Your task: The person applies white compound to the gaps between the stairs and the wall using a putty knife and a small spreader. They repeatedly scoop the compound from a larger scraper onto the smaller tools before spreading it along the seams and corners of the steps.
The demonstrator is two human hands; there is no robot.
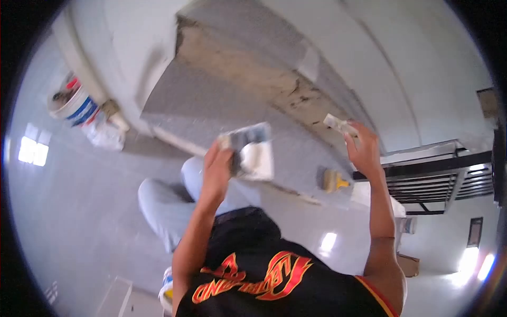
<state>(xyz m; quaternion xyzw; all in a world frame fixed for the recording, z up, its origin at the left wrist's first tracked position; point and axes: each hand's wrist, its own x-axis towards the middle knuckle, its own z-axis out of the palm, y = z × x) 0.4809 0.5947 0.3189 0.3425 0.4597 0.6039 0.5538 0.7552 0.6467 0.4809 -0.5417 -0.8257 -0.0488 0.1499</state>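
My left hand [215,166] is closed around the edge of a flat putty hawk [265,153], whose grey face carries a mound of white putty [252,157]. On the other side, my right hand [364,148] grips a small putty knife [336,123] with whitish residue on it. The knife's tip is close to a rough, tan, exposed strip [237,63] running along the grey ledge [211,103]. Dark cracks and chips mark that strip near the knife. A yellow-handled brush [332,181] lies on the ledge below my right hand.
A white and blue bucket [79,108] with things in it stands at the left, beside a clear plastic bag [105,133]. Black metal railings [438,185] stand at the right. Another bucket [166,290] is partly hidden behind my left arm. A cardboard box [408,265] sits farther back.
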